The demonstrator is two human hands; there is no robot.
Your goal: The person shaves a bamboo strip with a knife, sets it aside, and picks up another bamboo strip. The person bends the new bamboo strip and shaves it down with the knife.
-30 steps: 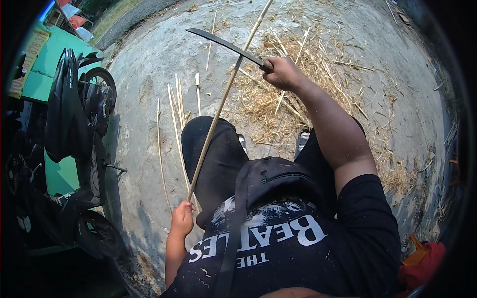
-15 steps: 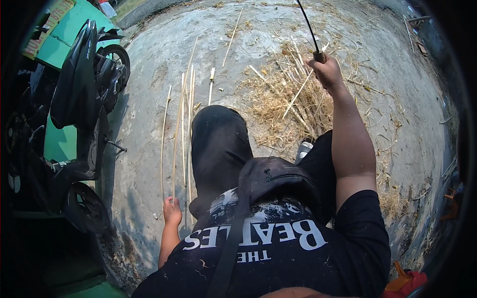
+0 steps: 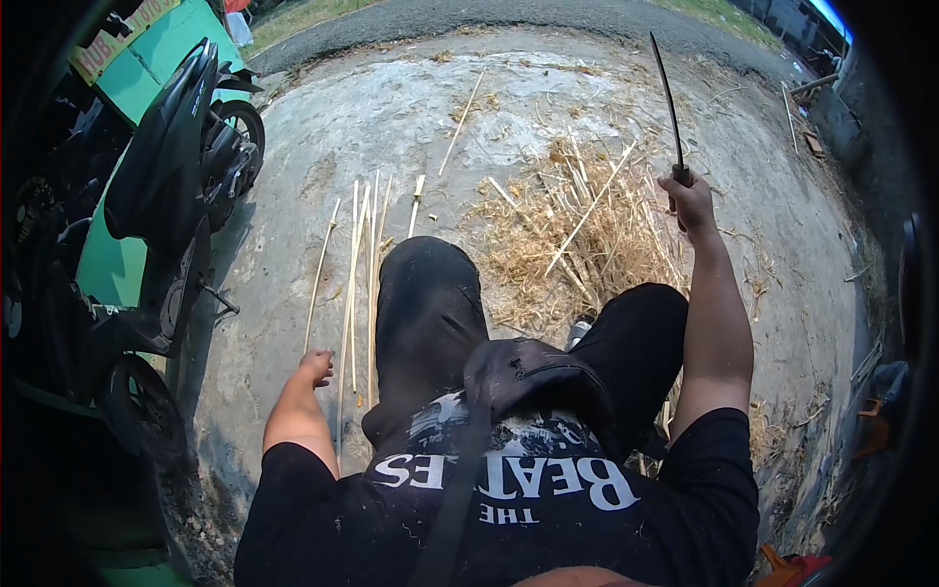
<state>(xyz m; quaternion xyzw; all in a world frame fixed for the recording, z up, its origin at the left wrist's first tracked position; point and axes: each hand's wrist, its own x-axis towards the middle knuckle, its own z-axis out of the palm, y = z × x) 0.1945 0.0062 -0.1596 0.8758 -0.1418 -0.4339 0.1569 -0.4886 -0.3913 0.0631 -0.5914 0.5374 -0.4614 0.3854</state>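
My right hand (image 3: 693,203) is closed round the dark handle of a long, narrow-bladed machete (image 3: 668,103), held with its blade pointing up and away from me. At my left side, my left hand (image 3: 316,367) has its fingers curled at the near end of a thin bamboo strip (image 3: 321,269), the leftmost on the ground. Just right of that hand, several pale bamboo strips (image 3: 352,284) lie side by side along my left knee. A shorter strip with a node (image 3: 417,201) lies beyond the knee.
A heap of straw-coloured shavings and split pieces (image 3: 577,225) lies ahead of my right knee. A parked black motorcycle (image 3: 161,196) stands at the left by a green panel (image 3: 117,264). One more strip (image 3: 462,122) lies farther out on the concrete (image 3: 293,137).
My left hand has shifted left and away from me, to the leftmost strip. A long strip that reached far ahead now lies nearer among the others. The machete stays in my right hand; the view has tilted up.
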